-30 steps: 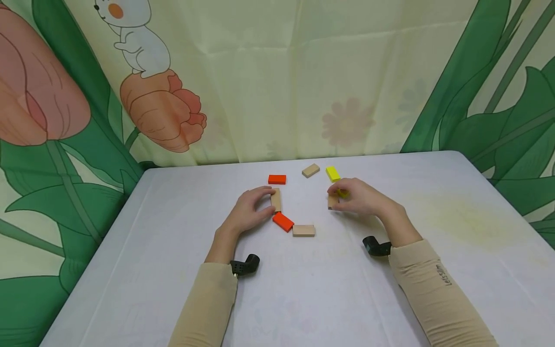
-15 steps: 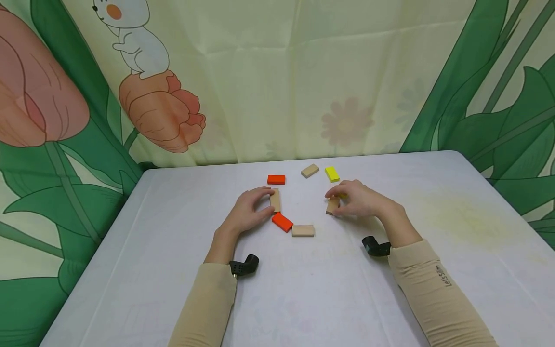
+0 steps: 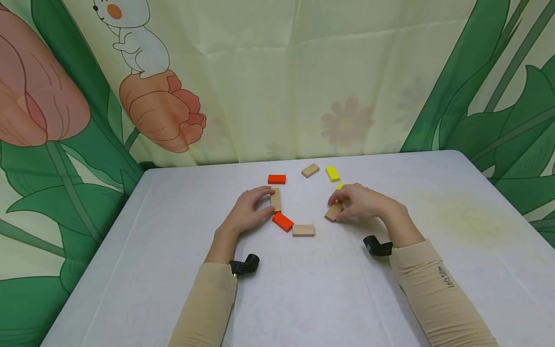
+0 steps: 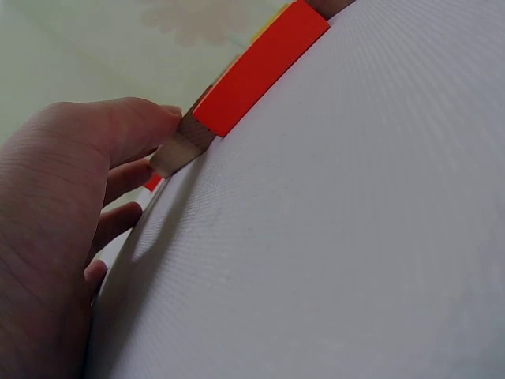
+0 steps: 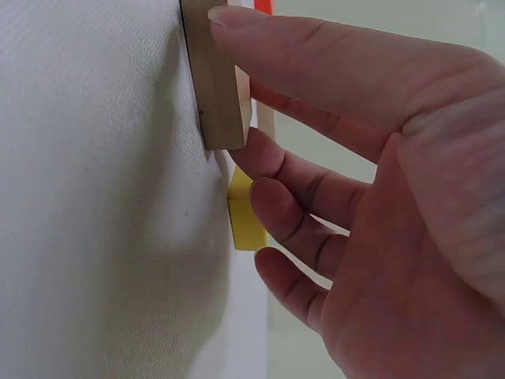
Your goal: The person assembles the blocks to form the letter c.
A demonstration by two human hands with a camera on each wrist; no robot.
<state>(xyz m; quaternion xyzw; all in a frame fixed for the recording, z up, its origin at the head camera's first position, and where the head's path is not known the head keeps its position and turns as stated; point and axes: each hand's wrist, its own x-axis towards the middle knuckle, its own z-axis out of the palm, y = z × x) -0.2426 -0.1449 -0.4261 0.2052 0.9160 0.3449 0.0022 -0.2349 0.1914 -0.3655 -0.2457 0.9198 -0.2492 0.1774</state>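
My left hand (image 3: 244,209) holds a flat plain wooden block (image 3: 276,200) between thumb and forefinger; the left wrist view has the thumb (image 4: 150,126) against the block (image 4: 180,150). A red block (image 3: 283,221) touches that block's near end, and another wooden block (image 3: 303,231) meets the red one's corner. Across from it, my right hand (image 3: 362,201) pinches a tilted wooden block (image 3: 334,212), its thumb on the near side in the right wrist view. Just beyond these fingers lies a yellow block (image 5: 248,213), mostly covered by the hand in the head view.
Farther back on the white-covered table (image 3: 299,299) lie a red block (image 3: 276,179), a wooden block (image 3: 310,170) and a yellow block (image 3: 332,173), spaced in an arc. A printed curtain (image 3: 277,86) hangs behind the far edge.
The right hand has drawn its wooden block slightly nearer and turned it to slant, uncovering part of the yellow block behind it. The left hand stays in place.
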